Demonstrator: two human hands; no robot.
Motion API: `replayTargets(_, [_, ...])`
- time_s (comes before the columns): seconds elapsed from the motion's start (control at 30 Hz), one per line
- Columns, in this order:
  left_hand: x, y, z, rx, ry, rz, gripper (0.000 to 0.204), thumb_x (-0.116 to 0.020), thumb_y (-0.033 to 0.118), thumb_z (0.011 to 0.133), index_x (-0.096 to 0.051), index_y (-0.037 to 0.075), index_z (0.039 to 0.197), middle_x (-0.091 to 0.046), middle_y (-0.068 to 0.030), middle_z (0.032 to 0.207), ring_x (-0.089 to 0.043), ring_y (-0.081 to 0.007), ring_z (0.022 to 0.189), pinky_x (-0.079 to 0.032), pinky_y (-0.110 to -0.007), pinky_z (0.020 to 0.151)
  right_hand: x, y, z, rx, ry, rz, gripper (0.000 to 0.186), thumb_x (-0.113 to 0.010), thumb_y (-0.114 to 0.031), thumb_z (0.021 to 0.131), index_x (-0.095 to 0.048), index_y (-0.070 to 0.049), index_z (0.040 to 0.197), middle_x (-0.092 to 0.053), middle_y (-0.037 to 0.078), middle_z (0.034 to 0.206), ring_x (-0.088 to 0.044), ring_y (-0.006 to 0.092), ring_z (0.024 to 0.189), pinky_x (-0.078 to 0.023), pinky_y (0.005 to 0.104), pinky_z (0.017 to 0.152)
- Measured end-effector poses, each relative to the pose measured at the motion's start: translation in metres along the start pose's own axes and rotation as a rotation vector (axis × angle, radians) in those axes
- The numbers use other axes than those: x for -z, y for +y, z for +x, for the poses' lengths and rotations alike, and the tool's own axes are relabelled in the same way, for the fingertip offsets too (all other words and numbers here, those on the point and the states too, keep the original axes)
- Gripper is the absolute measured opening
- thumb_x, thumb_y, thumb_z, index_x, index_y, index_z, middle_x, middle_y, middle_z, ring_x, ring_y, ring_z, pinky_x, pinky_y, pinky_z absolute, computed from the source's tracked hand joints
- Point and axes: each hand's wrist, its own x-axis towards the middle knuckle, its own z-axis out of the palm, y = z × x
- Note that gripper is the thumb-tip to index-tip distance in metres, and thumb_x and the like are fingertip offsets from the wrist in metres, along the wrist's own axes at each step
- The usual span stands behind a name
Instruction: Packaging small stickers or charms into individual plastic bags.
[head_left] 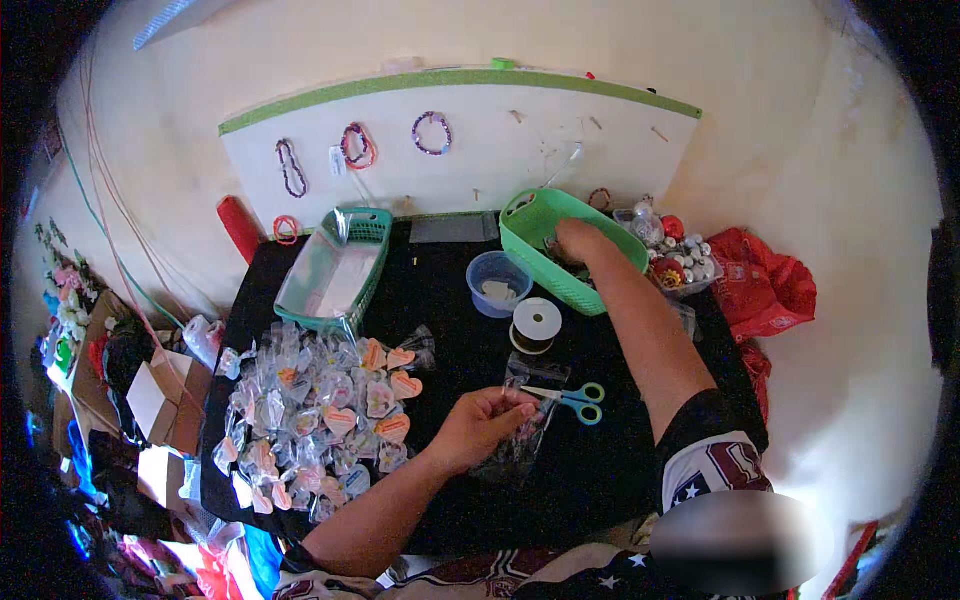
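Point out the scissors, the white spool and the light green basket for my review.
Scissors [567, 397]: head view, near the pivot, between blades and handles.
White spool [533, 331]: head view, on the top flange.
Light green basket [533, 256]: head view, on the near side wall.

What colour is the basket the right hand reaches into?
Light green; the basket shows best in the head view.

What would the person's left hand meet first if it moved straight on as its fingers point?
Beyond the clear plastic at its fingertips, the left hand would probably meet the scissors, though depth is unclear.
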Motion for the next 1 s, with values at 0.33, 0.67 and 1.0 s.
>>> replayTargets(0.33, [0.005,-0.012,0.004,-0.053,-0.001,-0.046,0.019,-0.060,0.018,0.093,-0.063,0.000,0.101,-0.066,-0.0035,0.088,-0.060,-0.0088,0.075,-0.049,-0.024,0.070,0.019,0.011,-0.011,0.075,0.024,0.105,0.028,-0.070,-0.007,0.070,-0.065,-0.001,0.097,-0.066,0.021,0.097,-0.064,0.0352,0.089,-0.050,0.0401,0.079])
replayTargets(0.67, [0.004,-0.016,0.005,-0.036,0.011,-0.033,0.017,-0.060,0.013,0.093,-0.063,-0.001,0.103,-0.066,-0.0028,0.088,-0.058,-0.0073,0.076,-0.048,-0.023,0.070,0.075,-0.008,-0.099,-0.060,0.225,0.942,0.029,-0.067,-0.023,0.084,-0.064,-0.001,0.104,-0.065,0.011,0.081,-0.065,0.0172,0.076,-0.052,0.0340,0.065])
replayTargets(1.0, [-0.001,-0.008,0.002,0.038,0.078,-0.124,0.017,-0.066,0.009,0.087,-0.063,0.000,0.102,-0.068,-0.0057,0.089,-0.062,-0.0094,0.077,-0.050,-0.023,0.070,0.058,-0.074,-0.248,0.125,0.449,1.352,0.022,-0.064,-0.008,0.086,-0.060,-0.005,0.107,-0.064,0.002,0.083,-0.058,0.0071,0.070,-0.047,0.0238,0.060])
